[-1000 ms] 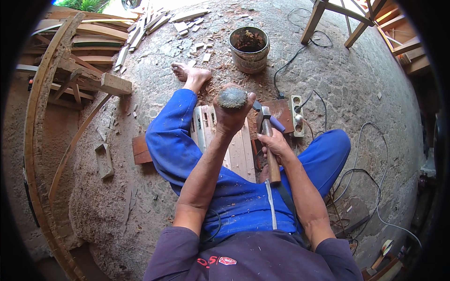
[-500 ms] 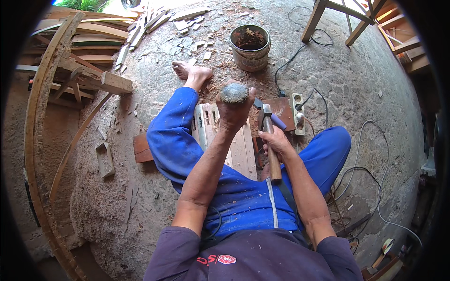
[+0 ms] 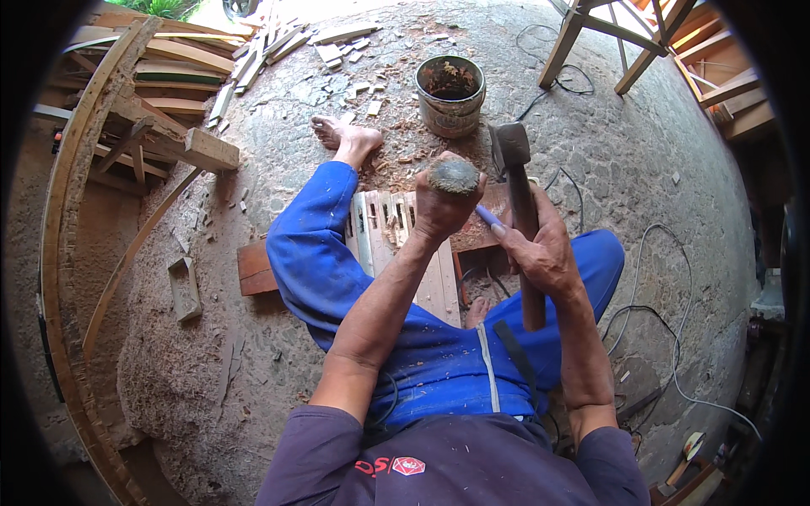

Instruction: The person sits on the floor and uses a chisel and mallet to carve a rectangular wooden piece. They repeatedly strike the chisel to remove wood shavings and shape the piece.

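Here's the head view, and two bare hands are at work, both wrapped tight! The left hand (image 3: 447, 211) is clenched around one upright tool (image 3: 456, 176), its round, worn end facing up; the lower part hides behind the fist. The right hand (image 3: 547, 253) has its fingers closed round one hammer (image 3: 525, 211), gripped mid-handle, head up, just beside the left fist and apart from the tool's end.

Down between the legs lie the pale slotted timbers (image 3: 433, 282), side by side, the left fist above their far part. Several slots show, shavings scattered over them, but the timbers can't be counted surely with that forearm across. One reddish-brown board (image 3: 256, 270) pokes out at their left, and one lavender cylinder (image 3: 488, 217) peeks from between the hands, partly covered.

Two bare feet: the left foot (image 3: 346, 137) out ahead, the right foot (image 3: 477, 313) tucked near the timbers. Beyond, one grimy bucket (image 3: 451, 118) stands upright on the floor (image 3: 658, 177). Over on the left, one small wooden tray (image 3: 186, 288) and one long curved beam (image 3: 72, 219); many offcuts (image 3: 274, 51) pile up farther off. Upper right, one wooden stand (image 3: 564, 51) shows two legs on the ground.
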A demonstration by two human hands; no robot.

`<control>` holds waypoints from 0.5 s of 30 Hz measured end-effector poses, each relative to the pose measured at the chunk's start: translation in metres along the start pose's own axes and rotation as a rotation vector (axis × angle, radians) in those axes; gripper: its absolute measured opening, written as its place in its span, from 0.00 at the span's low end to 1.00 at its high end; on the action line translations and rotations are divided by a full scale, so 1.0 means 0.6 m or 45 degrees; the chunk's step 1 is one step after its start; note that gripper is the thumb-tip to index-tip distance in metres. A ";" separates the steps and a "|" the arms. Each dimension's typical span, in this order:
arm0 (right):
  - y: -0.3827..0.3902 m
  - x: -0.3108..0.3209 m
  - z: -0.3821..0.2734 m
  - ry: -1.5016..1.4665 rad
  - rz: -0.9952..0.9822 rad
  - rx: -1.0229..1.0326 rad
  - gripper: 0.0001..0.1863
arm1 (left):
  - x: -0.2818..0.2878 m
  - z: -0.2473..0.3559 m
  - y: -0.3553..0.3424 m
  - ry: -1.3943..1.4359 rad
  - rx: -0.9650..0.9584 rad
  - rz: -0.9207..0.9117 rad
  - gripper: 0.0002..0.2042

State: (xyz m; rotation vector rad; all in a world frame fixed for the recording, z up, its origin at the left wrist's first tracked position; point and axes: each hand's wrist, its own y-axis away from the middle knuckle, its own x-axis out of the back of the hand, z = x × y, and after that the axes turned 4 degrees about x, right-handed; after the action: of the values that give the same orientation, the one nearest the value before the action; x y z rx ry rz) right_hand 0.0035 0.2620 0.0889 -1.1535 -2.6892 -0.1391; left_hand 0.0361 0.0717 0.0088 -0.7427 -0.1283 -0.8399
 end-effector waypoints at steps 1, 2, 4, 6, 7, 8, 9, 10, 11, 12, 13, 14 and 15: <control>0.001 0.010 -0.026 0.189 -0.028 0.095 0.34 | 0.001 -0.006 -0.003 0.114 0.095 0.116 0.11; 0.002 0.016 -0.051 0.298 -0.002 0.288 0.35 | 0.000 -0.022 0.002 0.285 0.305 0.186 0.11; 0.003 0.023 -0.097 0.529 0.066 0.660 0.36 | 0.011 -0.030 0.011 0.244 0.468 0.084 0.11; 0.002 0.022 -0.144 0.617 0.139 0.821 0.37 | 0.009 -0.019 0.011 0.125 0.248 0.140 0.10; 0.001 0.018 -0.149 0.685 0.127 0.836 0.38 | 0.007 -0.022 0.014 0.082 0.203 0.134 0.10; 0.001 0.016 -0.156 0.758 0.119 0.850 0.39 | 0.003 -0.025 0.015 0.047 0.154 0.127 0.10; 0.001 0.014 -0.156 0.860 0.067 0.793 0.40 | 0.000 -0.028 0.016 0.063 0.143 0.146 0.09; 0.001 0.011 -0.153 0.960 0.013 0.734 0.41 | 0.000 -0.032 0.016 0.007 0.023 0.208 0.09; -0.001 0.011 -0.133 1.173 -0.162 0.562 0.43 | 0.000 -0.027 0.010 -0.038 -0.102 0.264 0.09; -0.011 0.000 -0.121 1.344 -0.415 0.281 0.41 | 0.003 -0.025 0.010 -0.063 -0.157 0.284 0.09; -0.014 -0.003 -0.081 1.230 -0.375 0.355 0.40 | 0.000 -0.021 0.006 -0.070 -0.218 0.305 0.10; -0.022 -0.005 -0.068 1.110 -0.346 0.448 0.39 | 0.001 -0.022 0.009 -0.060 -0.206 0.298 0.10; -0.021 0.003 -0.062 1.029 -0.298 0.508 0.37 | 0.001 -0.023 0.013 -0.049 -0.194 0.291 0.11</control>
State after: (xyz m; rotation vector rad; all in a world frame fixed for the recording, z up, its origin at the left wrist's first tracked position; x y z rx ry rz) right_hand -0.0009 0.2481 0.1254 -0.4991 -1.9844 -0.0744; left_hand 0.0398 0.0656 -0.0057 -0.8988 -0.0124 -0.6221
